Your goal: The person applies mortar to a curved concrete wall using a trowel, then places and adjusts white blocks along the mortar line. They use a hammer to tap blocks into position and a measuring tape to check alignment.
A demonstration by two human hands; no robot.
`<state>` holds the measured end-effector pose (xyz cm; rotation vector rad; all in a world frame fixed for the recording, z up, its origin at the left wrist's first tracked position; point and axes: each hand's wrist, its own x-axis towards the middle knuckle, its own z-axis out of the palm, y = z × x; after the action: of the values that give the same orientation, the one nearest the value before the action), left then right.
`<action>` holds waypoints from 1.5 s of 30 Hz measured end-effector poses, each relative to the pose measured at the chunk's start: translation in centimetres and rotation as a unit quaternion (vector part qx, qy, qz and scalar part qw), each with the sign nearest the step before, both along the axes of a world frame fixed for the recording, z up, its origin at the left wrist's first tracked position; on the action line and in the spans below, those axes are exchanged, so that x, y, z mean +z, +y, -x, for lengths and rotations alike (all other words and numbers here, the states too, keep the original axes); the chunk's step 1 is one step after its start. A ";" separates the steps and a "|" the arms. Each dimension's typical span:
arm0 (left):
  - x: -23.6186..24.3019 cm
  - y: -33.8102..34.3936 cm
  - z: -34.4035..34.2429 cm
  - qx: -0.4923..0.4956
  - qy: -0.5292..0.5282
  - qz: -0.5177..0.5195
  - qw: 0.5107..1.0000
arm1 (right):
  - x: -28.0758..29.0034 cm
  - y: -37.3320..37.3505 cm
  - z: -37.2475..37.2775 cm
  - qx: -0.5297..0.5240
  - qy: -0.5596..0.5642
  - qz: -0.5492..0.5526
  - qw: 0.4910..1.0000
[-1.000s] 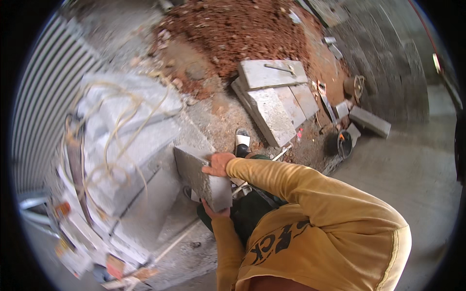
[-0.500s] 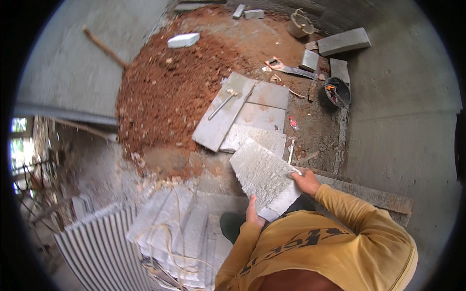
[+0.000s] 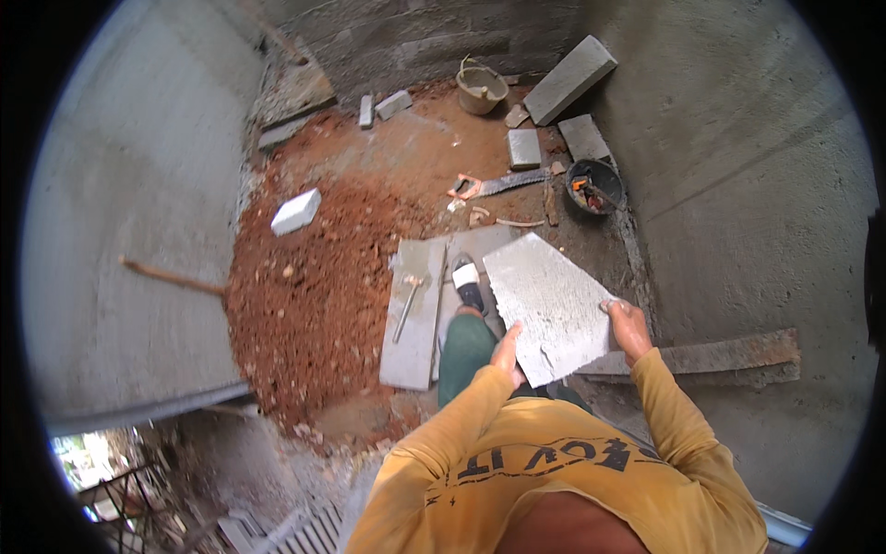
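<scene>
- The left grip [image 3: 508, 355] is closed around the lower left edge of a pale, rough-faced block [image 3: 549, 300], with the thumb lying against the edge of its upper face.
- The right grip [image 3: 631, 330] clasps the same block at its right corner, the thumb bent over the edge.
- The block is held in front of the person's body, above the floor, its broad face turned up towards the head.
- Most fingers of both hands are hidden beneath or behind the block, so how far they reach under cannot be told.
- The block also covers part of the grey slabs [image 3: 415, 351] below and most of the right leg; the left foot [image 3: 469, 284], in a white-strapped sandal, shows beside it.
- The left end of the plank [image 3: 711, 358] is hidden behind the block and the right hand.
- At the lower left, the picture's dark rim cuts off a cluttered area that is hard to make out.
- A dark bucket [image 3: 580, 205] near the right wall holds something orange and other items too small to identify.
- A beige bucket [image 3: 480, 106] stands farther back, its handle raised; its contents are unclear.
- A hammer [image 3: 404, 309] lies on the leftmost slab.
</scene>
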<state>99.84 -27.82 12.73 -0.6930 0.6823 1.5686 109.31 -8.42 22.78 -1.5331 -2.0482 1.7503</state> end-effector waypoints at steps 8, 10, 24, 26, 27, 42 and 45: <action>-5.3 4.7 14.0 -0.044 -0.144 0.044 0.988 | -7.5 5.8 13.7 -0.043 -0.206 0.027 0.977; -4.8 5.2 16.6 -0.054 -0.193 0.081 0.976 | -8.3 7.0 16.1 -0.034 -0.241 0.022 0.970; 2.8 11.6 34.2 -0.009 -0.118 0.082 0.990 | -0.7 14.3 35.9 0.054 -0.199 0.014 0.978; 3.8 14.0 36.8 0.000 -0.083 0.059 0.995 | 0.6 16.5 38.7 0.069 -0.138 -0.029 0.988; 4.1 15.5 38.1 0.009 -0.067 0.022 0.997 | 1.1 17.9 40.0 0.095 -0.117 -0.067 0.986; -8.0 44.2 61.7 -0.055 -0.069 -0.023 0.996 | -6.0 45.7 65.7 0.082 -0.249 -0.132 0.956; -10.4 49.5 63.7 -0.023 -0.118 -0.022 0.992 | -7.4 51.1 70.3 0.144 -0.275 -0.139 0.940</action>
<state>36.15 21.64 2.37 -0.8089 0.4825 1.4266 39.00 42.68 15.38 -1.8505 -2.7553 1.0863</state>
